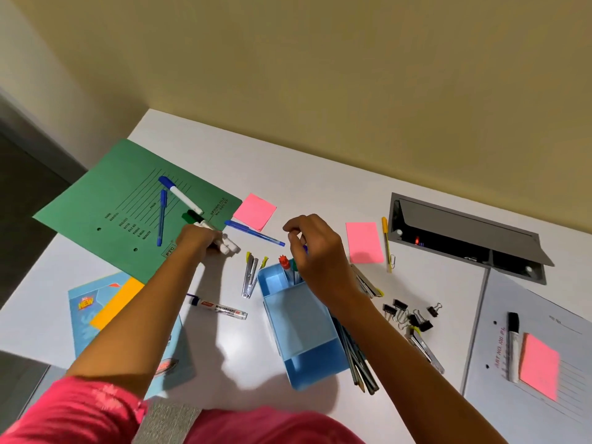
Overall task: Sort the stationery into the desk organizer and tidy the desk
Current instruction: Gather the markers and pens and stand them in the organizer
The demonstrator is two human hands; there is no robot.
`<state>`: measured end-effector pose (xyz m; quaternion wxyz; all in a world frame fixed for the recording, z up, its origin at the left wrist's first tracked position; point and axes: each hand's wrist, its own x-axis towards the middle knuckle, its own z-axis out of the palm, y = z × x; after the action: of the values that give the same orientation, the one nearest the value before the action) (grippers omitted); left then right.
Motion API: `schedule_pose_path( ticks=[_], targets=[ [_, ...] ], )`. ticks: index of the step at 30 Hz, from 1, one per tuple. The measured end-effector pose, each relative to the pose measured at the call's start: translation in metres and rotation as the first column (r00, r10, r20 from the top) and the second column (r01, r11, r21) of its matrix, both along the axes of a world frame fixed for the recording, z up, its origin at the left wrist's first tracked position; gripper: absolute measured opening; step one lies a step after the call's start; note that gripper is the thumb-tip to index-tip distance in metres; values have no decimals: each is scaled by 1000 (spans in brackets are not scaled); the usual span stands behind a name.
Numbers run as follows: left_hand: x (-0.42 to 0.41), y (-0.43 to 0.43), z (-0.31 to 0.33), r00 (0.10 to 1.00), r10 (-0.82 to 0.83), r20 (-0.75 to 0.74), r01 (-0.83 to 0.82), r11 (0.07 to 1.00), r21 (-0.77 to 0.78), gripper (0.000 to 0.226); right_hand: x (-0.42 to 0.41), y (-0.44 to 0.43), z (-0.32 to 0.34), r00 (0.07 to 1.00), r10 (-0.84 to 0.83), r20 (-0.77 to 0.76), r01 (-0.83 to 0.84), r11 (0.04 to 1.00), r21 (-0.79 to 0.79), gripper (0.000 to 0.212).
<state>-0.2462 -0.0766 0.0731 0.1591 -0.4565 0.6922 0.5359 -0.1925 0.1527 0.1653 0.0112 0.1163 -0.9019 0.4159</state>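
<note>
A light blue desk organizer (pixel 301 318) stands mid-desk, with a few pens upright in its far compartment (pixel 290 267). My right hand (pixel 315 248) hovers over that compartment, fingers curled around a purple-tipped pen. My left hand (pixel 200 240) is closed on a bundle of white markers (pixel 229 246) at the edge of a green file folder (pixel 128 206). On the folder lie a blue-capped marker (pixel 181 193) and a blue pen (pixel 161 217). Another blue pen (pixel 254 232) lies on the desk between my hands.
Two staplers (pixel 251 277) and a whiteboard marker (pixel 221 309) lie left of the organizer; pencils (pixel 358 360), binder clips (pixel 410 314) and another stapler (pixel 426 347) right. Pink sticky notes (pixel 254 211) (pixel 365 241), a yellow pen (pixel 387 245), a cable hatch (pixel 464 235), a grey file with marker (pixel 512 344).
</note>
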Motion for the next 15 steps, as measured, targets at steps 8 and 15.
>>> schedule_pose_path(
  ticks=[8,15],
  targets=[
    [69,55,90,806,-457,-376,360,883,-303,21,7,-13,10,999,3,-38,-13,959,-283,17],
    [109,77,119,674,-530,-514,369,845,-387,15,19,-16,29,996,71,62,-43,928,-371,10]
  ],
)
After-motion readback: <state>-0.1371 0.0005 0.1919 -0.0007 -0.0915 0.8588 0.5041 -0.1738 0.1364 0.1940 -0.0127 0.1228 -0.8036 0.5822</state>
